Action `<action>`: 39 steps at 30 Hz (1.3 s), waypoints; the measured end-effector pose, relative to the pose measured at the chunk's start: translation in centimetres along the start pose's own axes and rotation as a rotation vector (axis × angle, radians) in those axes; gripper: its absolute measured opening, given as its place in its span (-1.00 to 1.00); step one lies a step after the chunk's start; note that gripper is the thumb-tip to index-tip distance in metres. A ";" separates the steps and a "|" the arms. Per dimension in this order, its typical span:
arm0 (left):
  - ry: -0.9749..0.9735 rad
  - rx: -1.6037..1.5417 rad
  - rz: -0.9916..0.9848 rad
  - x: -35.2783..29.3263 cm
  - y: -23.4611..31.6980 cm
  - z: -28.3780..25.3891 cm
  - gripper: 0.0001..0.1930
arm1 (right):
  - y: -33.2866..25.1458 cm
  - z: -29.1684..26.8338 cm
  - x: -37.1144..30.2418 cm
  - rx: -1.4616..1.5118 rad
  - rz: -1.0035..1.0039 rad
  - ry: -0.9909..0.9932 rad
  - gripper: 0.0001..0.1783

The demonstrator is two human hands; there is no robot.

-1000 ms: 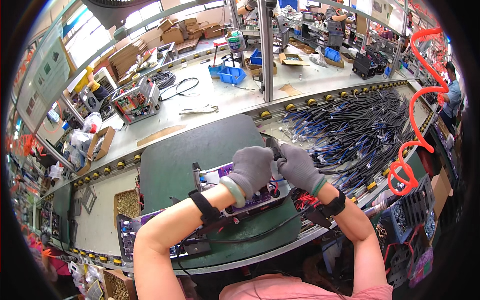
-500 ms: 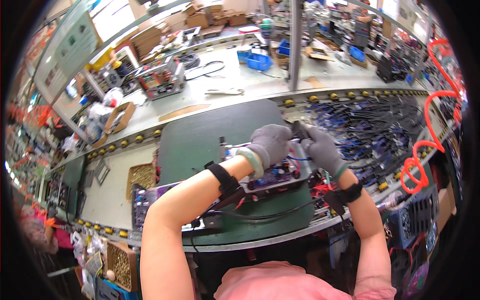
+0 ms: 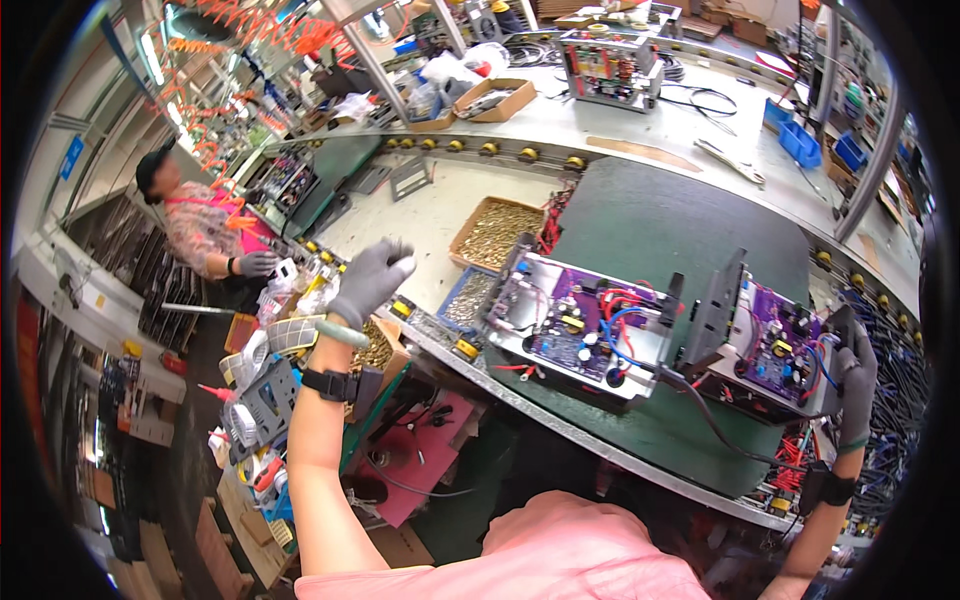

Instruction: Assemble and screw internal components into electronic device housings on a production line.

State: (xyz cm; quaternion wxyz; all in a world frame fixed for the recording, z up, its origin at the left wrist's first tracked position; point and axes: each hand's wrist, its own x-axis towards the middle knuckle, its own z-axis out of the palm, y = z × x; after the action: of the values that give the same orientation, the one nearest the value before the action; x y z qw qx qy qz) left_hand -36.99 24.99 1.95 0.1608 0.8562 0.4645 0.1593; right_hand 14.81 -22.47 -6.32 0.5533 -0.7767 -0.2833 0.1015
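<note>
Where fabric-gloved, left hand [image 3: 370,284] matte, rounded.

Blur hides whether the grey-gloved left hand [image 3: 372,282] holds anything; the black-and-blue cable pile [image 3: 900,400] is cut off at right.

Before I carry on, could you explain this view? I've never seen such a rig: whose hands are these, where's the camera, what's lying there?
There's no machine: these are a person's own left hand and right hand, in grey fabric gloves. The picture comes from a wide fisheye camera on their head, looking down, so straight edges bend. On the flat dark-green board sit an open silver-metal unit with a purple circuit board and a similar right-hand unit. The right hand appears to hold the latter's upright black end panel. The left hand is raised, left of the small brass-coloured parts; whether it holds anything, I can't tell.
</note>
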 end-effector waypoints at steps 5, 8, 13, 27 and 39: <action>-0.193 -0.039 -0.231 -2.6 -8.9 4.3 -0.61 | 1.0 -1.3 0.3 0.119 0.023 -0.049 -0.40; -0.284 -0.120 -0.202 -1.8 -8.1 7.5 -0.62 | 1.3 -1.5 0.5 0.107 0.016 -0.089 -0.41; -0.419 -0.010 0.022 0.5 -7.5 15.5 -0.67 | 0.2 -1.1 0.7 0.119 0.043 -0.144 -0.40; -0.296 0.133 0.156 19.4 -1.6 28.4 -0.59 | -3.5 1.8 -0.6 -0.271 0.000 0.067 -0.43; -0.605 0.262 0.173 24.8 1.6 34.4 -0.59 | -4.9 1.0 -1.7 -0.440 0.025 0.205 -0.54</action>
State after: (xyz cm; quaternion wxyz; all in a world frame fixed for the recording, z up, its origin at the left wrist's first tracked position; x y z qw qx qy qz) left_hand -8.42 40.73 -25.20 0.1659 0.9142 0.3380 -0.1501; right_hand 11.30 -21.51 -2.52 0.3952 -0.8882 -0.2314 -0.0355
